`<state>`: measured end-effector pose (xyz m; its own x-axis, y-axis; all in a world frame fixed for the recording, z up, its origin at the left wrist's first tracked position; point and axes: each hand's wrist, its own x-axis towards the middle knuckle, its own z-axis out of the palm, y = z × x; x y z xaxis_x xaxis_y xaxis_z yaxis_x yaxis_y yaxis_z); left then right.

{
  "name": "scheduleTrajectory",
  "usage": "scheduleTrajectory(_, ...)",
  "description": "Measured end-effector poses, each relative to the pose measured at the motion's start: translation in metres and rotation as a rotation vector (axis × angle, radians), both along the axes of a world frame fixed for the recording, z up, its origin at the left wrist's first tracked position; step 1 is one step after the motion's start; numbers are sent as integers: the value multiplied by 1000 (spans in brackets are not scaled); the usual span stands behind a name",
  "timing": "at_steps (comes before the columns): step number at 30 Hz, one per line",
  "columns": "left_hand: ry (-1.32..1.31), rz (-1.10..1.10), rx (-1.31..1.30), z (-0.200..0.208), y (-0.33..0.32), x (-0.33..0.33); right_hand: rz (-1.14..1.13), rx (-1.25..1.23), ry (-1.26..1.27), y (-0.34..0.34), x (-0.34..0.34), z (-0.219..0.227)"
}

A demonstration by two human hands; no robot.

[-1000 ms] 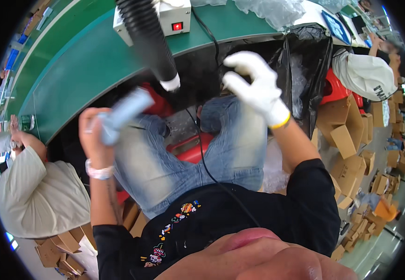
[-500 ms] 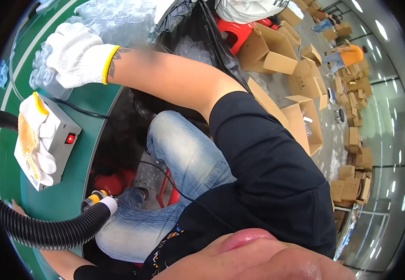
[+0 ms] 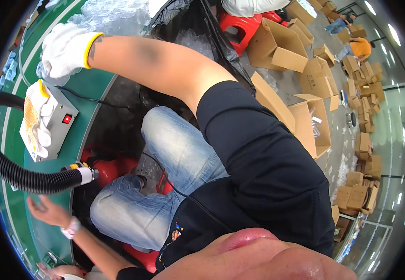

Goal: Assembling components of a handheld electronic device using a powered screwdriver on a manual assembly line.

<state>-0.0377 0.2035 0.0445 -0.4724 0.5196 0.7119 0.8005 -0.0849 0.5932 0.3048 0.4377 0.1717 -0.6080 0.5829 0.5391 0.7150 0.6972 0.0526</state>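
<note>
My right hand [image 3: 65,50] wears a white knit glove with a yellow cuff. It reaches over the green table at the upper left, fingers curled down among clear plastic pieces; what they grip is hidden. My left hand [image 3: 48,210] is bare, fingers apart and holding nothing, over the table's near part. A wristband [image 3: 71,227] circles that wrist. Just beyond it curves a black ribbed hose [image 3: 39,181] with a pale end fitting. Between my hands stands a light grey box [image 3: 62,126] with a red switch, and an empty white-and-yellow glove [image 3: 37,122] lies on it.
More clear plastic pieces [image 3: 114,18] are heaped at the table's far end, beside a black plastic bag [image 3: 183,23]. Red stools [image 3: 239,30] and open cardboard boxes [image 3: 277,46] stand to the right. A co-worker's hand [image 3: 44,269] shows at the lower left.
My left hand has come out from behind the hose and now shows open. The hose has shifted up and left. My gloved right hand has moved slightly up and left.
</note>
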Motion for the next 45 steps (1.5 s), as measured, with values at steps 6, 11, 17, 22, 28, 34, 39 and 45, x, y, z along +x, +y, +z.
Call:
scheduleTrajectory(6,-1027,-740,-196,-53,-80,133,20,-340,400,-64,46,18)
scheduleTrajectory(11,-1484,-826,-301,-43,-76,188,177,-414,790,-174,81,-59)
scheduleTrajectory(17,-1734,-1033,-339,-60,-58,204,163,-832,826,-260,19,-147)
scheduleTrajectory(22,-1629,-829,-264,-72,-55,203,258,-854,639,-255,12,-166)
scheduleTrajectory(28,-1588,-866,-342,-81,-59,196,165,-781,502,-264,25,-166)
scheduleTrajectory(34,-1788,-1126,-327,-83,-53,189,189,-830,639,-267,48,-193)
scheduleTrajectory(39,-1779,-1042,-280,-74,-53,199,378,-893,472,-243,97,-147)
scheduleTrajectory(45,-1873,-1178,-348,-107,-30,187,327,-725,927,-132,302,-195)
